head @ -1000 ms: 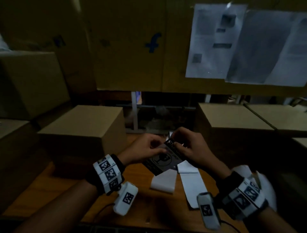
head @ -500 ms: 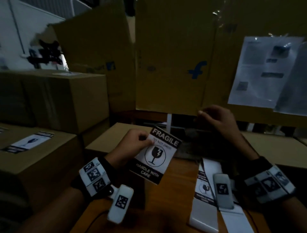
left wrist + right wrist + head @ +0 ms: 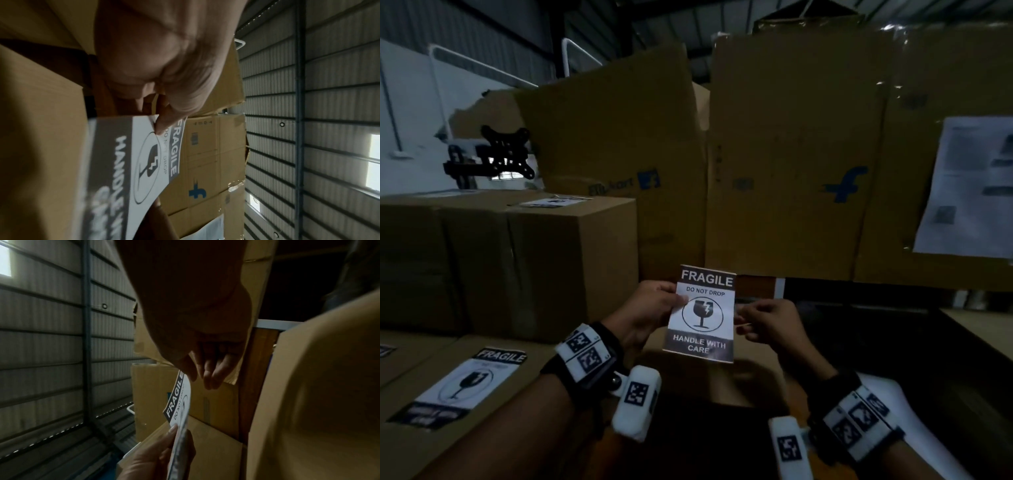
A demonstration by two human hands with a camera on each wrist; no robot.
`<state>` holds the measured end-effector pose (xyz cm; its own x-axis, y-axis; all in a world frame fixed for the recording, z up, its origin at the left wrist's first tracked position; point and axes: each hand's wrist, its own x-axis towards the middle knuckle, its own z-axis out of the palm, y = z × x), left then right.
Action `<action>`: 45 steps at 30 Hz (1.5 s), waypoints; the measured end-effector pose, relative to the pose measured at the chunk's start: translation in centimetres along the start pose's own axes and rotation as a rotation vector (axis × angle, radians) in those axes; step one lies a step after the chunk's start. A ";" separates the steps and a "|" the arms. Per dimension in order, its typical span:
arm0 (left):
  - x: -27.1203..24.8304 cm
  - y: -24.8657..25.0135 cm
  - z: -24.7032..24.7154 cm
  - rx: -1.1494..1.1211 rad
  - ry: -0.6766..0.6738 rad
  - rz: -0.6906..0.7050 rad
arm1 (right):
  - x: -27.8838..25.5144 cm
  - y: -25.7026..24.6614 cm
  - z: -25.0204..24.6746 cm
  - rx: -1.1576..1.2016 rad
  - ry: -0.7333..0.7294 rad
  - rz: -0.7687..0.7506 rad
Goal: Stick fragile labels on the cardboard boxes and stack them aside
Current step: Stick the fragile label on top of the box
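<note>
1. Head view: my left hand [image 3: 650, 310] pinches the fragile label [image 3: 702, 313] by its left edge, thumb on the printed face, and holds it upright in the air in front of me. It reads FRAGILE, DO NOT DROP, a broken glass in a ring, HANDLE WITH CARE. My right hand [image 3: 768, 323] is at the label's right edge with the fingers curled; from here I cannot tell whether they grip the paper or only touch it. Below the label lies the plain top of a cardboard box [image 3: 743, 377]. To my left a labelled box [image 3: 493, 394] carries a stuck label [image 3: 460, 387] on its top. Behind that stands a taller box [image 3: 517, 260], also with a label on its top. Flattened cardboard sheets [image 3: 791, 154] lean upright at the back, one with white printed papers [image 3: 969, 192] fixed to it.

2. Left wrist view: my thumb and fingers [image 3: 164, 125] are pressed together on the label [image 3: 131, 170] near its FRAGILE end. Cardboard with a blue logo stands behind it.

3. Right wrist view: my right-hand fingertips [image 3: 207, 378] point down, close together, just beside the top corner of the label [image 3: 179, 404]; contact is unclear. The left hand [image 3: 156, 456] clamps the label lower down, seen nearly edge-on.
</note>
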<state>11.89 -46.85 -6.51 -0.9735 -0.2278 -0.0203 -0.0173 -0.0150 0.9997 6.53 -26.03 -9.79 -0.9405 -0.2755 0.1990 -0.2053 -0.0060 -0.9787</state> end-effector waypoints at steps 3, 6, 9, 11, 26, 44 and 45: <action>1.4 -1.1 -1.3 -0.018 -0.064 -0.059 | 0.4 0.8 1.6 0.018 0.018 0.072; 3.0 -2.2 -1.9 -0.017 -0.082 -0.065 | 0.7 1.2 2.4 0.025 0.029 0.110; 4.1 -3.1 -1.6 0.008 -0.094 -0.042 | 1.0 1.4 2.4 0.030 0.075 0.151; 4.6 -3.5 -1.2 0.021 -0.087 -0.027 | 1.4 1.4 2.1 0.057 0.110 0.186; 4.8 -3.9 0.6 0.497 -0.209 0.060 | 3.1 3.4 2.1 -0.132 0.213 0.234; 7.1 -5.9 -0.8 0.358 -0.208 -0.135 | 4.8 4.3 1.7 -0.448 0.143 0.238; 7.2 -6.2 -0.8 0.393 -0.194 -0.114 | 4.8 4.5 1.9 -0.502 0.135 0.231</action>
<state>5.18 -49.17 -12.85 -0.9844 -0.0588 -0.1655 -0.1756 0.3503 0.9200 1.57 -29.17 -13.34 -0.9958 -0.0894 0.0194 -0.0622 0.5063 -0.8601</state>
